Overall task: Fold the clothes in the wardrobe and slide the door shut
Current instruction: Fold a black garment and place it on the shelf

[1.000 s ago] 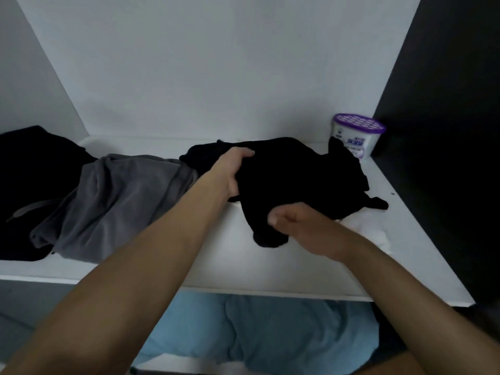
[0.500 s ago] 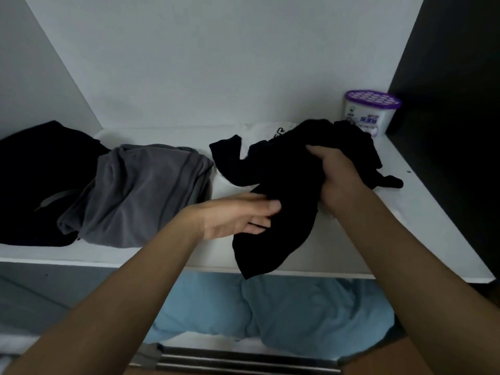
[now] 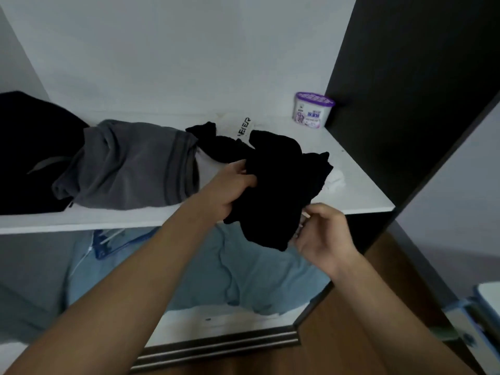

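White wardrobe shelf (image 3: 359, 196): black garment (image 3: 278, 185) hung bunched over its front edge, my left hand (image 3: 230, 190) gripping it, right hand (image 3: 324, 236) pinching the lower hem. Soft, light, floppy; I judged corners best holds.

White cloth (image 3: 232, 122) on shelf (image 3: 354, 193): black print "NEVER". Tub (image 3: 311, 112) label: characters, too blurred to read.

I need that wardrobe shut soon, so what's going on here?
A person is sorting clothes on the white shelf. Their left hand grips a bunched black garment that hangs over the front edge, and the right hand pinches its lower side. A grey garment and a dark heap lie rumpled to the left; a purple-lidded tub stands at the back. The wardrobe is open.
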`<action>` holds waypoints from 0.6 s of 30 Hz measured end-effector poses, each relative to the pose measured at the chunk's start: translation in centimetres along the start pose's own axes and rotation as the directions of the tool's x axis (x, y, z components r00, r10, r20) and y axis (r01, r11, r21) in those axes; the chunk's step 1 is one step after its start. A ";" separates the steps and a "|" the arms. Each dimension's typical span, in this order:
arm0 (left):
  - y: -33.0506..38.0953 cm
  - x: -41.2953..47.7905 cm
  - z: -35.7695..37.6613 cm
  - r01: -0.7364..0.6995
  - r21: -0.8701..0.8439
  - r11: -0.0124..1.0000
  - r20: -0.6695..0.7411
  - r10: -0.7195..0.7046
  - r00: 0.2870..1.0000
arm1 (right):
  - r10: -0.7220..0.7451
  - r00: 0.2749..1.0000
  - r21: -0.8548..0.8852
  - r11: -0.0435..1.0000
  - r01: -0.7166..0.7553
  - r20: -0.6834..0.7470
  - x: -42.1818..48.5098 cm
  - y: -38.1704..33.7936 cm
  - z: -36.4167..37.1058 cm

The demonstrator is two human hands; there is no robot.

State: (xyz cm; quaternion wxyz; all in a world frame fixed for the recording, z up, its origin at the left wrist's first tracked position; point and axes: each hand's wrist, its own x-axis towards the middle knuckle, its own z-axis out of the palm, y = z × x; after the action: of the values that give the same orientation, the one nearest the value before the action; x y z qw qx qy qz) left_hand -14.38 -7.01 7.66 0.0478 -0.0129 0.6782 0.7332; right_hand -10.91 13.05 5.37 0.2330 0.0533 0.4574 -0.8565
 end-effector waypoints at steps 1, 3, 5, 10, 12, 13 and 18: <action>-0.5 -1.6 -0.4 -0.018 0.043 0.999 0.027 0.017 0.999 | 0.040 0.999 0.081 0.996 -0.041 0.010 -0.7 0.0 0.1; -1.6 -4.9 -1.5 -0.058 0.108 0.992 0.099 0.047 0.994 | 0.066 0.997 0.083 0.994 -0.068 0.032 -2.1 0.4 1.3; -3.1 -8.1 -2.8 -0.064 0.139 0.988 0.148 0.043 0.988 | 0.029 0.999 0.012 1.000 -0.029 0.014 -2.9 2.0 3.2; -8.8 -15.1 -5.7 0.065 -0.156 0.986 0.050 -0.058 0.997 | -0.151 0.966 0.015 0.987 0.158 -0.211 -6.2 8.9 5.6; -11.4 -18.1 -7.3 0.133 -0.323 0.937 0.121 -0.099 0.988 | -0.157 0.964 -0.004 0.987 0.160 -0.214 -8.3 11.3 5.4; -12.6 -19.6 -8.1 0.161 -0.404 0.900 0.164 -0.102 0.981 | -0.157 0.965 -0.025 0.988 0.155 -0.211 -9.4 12.3 5.1; -16.6 -24.4 -8.4 0.350 -0.242 0.905 0.065 -0.345 0.936 | -0.128 0.961 -0.080 0.990 0.112 -0.244 -12.9 15.3 3.4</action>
State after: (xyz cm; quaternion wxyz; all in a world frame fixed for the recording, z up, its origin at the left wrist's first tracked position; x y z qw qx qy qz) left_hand 10.92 -15.41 -7.44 0.1828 -0.1317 0.5666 0.7926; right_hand 7.80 7.62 -0.32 0.1232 0.1248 0.5133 -0.8401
